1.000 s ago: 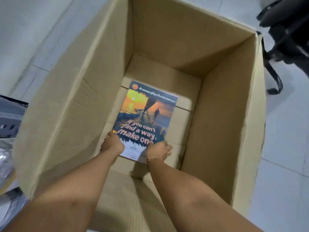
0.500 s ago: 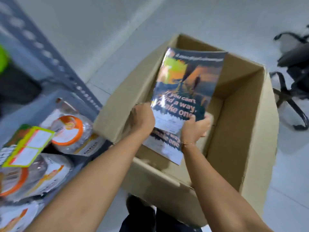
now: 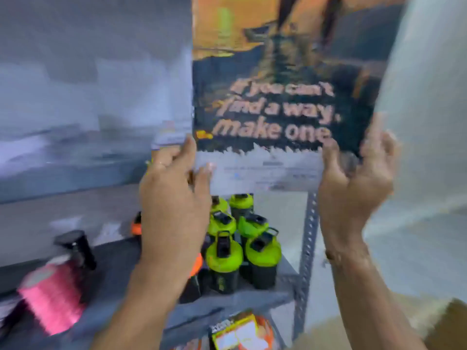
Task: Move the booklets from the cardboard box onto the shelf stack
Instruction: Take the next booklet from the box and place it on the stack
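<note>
Your arms were bare to the elbow, no sleeves. Left grip [image 3: 174, 198] wore a thin ring; right grip [image 3: 353, 188] had a slim bracelet at wrist.

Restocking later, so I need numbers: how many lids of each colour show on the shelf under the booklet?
Green lids: 6
Orange lids: 2, both partly hidden behind the left arm
Black lids: 1
Total: 9

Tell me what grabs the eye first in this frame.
The booklets fill the upper centre, held up by their lower corners in the left hand and right hand, cover reading "If you can't find a way, make one". Below them, green-lidded bottles cluster on the grey shelf; a pink spool sits lower left.
</note>
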A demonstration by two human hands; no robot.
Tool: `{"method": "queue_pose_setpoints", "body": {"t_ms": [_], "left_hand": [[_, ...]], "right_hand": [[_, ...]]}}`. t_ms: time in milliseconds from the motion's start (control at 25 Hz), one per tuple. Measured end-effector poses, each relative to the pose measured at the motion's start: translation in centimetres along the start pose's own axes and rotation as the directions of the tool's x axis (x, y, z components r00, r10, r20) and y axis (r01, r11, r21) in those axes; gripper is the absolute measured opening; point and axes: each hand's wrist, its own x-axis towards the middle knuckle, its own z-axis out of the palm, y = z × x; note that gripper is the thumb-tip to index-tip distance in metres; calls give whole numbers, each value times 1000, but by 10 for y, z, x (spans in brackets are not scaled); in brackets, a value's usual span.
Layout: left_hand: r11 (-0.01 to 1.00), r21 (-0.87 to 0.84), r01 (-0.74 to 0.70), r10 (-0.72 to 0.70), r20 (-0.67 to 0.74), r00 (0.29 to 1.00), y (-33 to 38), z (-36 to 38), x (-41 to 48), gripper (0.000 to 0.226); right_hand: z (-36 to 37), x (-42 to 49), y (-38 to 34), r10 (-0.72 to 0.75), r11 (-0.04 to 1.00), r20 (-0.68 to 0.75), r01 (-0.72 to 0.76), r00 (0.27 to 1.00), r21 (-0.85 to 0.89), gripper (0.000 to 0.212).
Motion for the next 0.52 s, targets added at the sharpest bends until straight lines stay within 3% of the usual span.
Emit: {"method": "queue_pose_setpoints", "body": {"t_ms": [80,160,280,360,440,520], "left_hand": [[972,231,41,-44,8,999,-12,-16,45,36],[931,351,103,-125,41,991,-20,-17,80,29],[859,462,221,-313,132,941,-37,-6,112,27],[804,524,282,-448,221,867,-44,0,119,31],[774,564,288,-478,221,850,-41,1,117,31],[787,599,148,-275,124,953,-29,6,107,27]], "right_hand": [[52,29,-25,-53,998,185,59,981,-26,46],[97,50,-32,-36,988,404,93,914,-122,31],[137,58,-25,139,924,684,154,716,-349,23],[147,54,-14,292,852,738,185,608,-490,27],[144,52,-12,290,843,734,199,614,-499,25],[120,48,-9,50,896,651,254,758,-365,22]]}}
